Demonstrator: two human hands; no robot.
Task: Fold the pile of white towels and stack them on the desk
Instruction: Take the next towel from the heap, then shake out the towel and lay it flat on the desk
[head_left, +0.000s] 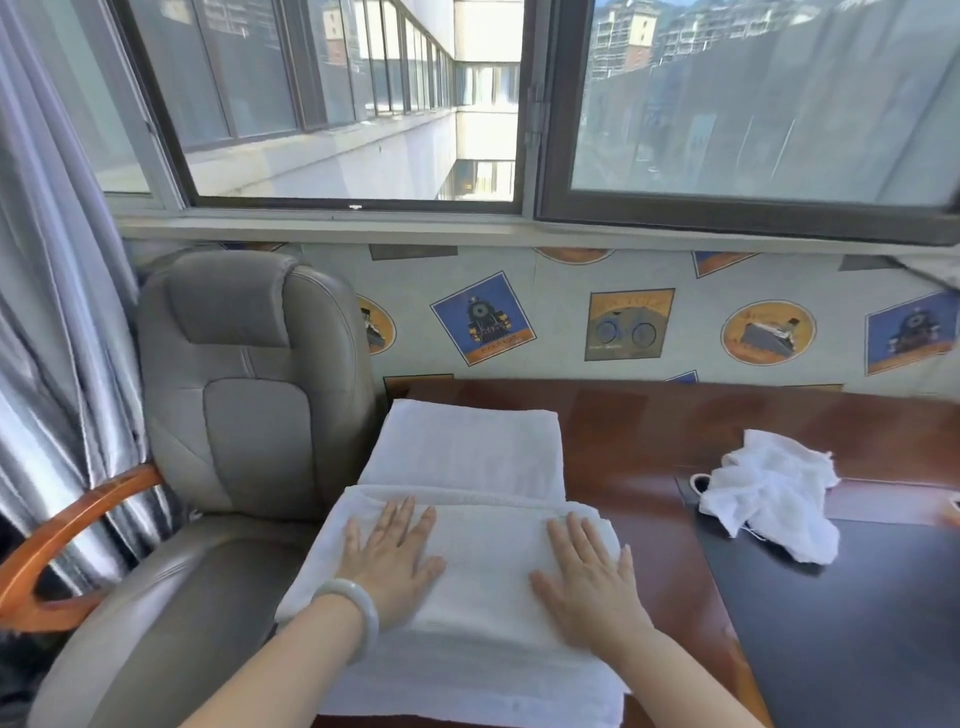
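One big grey chair (249, 415) with an orange wooden armrest sits left of the dark reddish table (675, 415), right under the window. On the table I count two white towel bundles at the left end: a flat folded towel (467, 441) at the back, and a thicker folded towel (467, 597) in front, its far edge touching or overlapping the back one. It looks plush, with layered edges showing along the near side. Both hands are on top of that front one: left hand (392, 556) and right hand (587, 577), palms down, fingers spread flat, pressing on it. One crumpled white cloth (774, 493) lies well apart to the right. One pale bangle (358, 608) on the left wrist.
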